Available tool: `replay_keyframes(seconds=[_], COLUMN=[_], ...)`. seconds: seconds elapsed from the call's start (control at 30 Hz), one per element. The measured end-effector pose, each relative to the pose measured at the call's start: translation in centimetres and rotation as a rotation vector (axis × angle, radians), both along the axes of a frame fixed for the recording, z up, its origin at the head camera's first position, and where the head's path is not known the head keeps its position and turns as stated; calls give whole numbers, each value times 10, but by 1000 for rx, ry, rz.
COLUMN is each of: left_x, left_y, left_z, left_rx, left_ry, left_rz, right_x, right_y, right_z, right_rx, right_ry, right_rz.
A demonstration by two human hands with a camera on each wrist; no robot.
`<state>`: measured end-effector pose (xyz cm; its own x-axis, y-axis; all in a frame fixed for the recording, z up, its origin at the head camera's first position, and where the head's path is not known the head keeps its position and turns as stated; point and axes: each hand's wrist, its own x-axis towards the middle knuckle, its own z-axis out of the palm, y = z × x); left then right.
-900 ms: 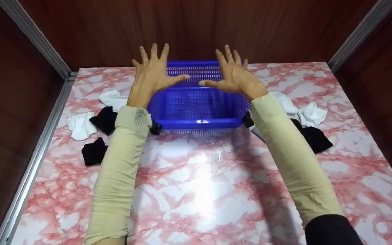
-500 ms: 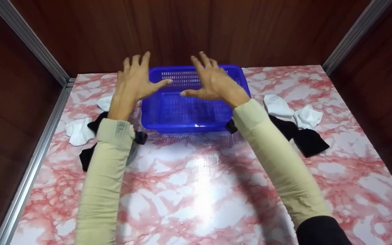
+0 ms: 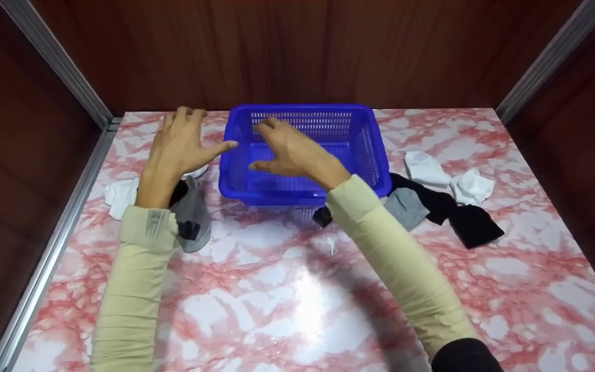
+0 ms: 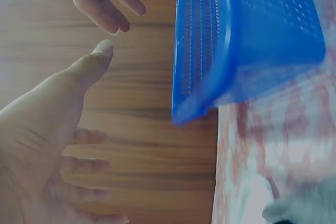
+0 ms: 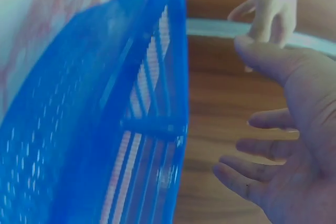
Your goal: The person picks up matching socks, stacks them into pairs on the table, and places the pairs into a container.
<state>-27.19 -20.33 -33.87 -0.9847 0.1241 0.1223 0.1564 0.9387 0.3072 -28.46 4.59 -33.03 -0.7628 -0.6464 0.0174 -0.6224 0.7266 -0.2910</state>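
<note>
My left hand (image 3: 178, 142), fingers spread and thumb out, hovers left of a blue plastic basket (image 3: 302, 195), its thumb tip overlapping the basket's left rim in the head view. My right hand (image 3: 297, 152) hangs over the basket's left half, fingers loosely bent, holding nothing. In the left wrist view both hands' thumbs and fingers face each other beside the basket (image 4: 226, 40). Beneath my left forearm lie a grey sock (image 3: 197, 206) and a white sock (image 3: 119, 196), partly covered by the hand and sleeve.
Right of the basket lie a grey sock (image 3: 406, 206), a black sock (image 3: 475, 225), another black sock (image 3: 432, 201) and two white socks (image 3: 426, 168). The red-and-white marbled table (image 3: 256, 289) is bounded by dark wooden panels (image 3: 297, 51) at the back and sides.
Both hands have swept left and back toward the body, the right one passing from the basket's right side to its left half. The basket and the socks at right are less covered now.
</note>
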Motion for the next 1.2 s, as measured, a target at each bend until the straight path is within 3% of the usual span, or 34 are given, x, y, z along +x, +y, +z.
replay_keyframes(seconds=[0.4,0.7,1.2], left_x=[29,58,99], left_y=[-32,-56,-91], left_z=[-25,-35,-77], left_rx=[41,93,178], left_ry=[-45,-21,-33], left_rz=[21,49,144], right_x=[34,49,81], right_y=[-41,-65,-122], right_z=[-13,-29,-77], right_rx=[-85,-141,-259], right_ry=[63,12,-122], right_rz=[168,204,329])
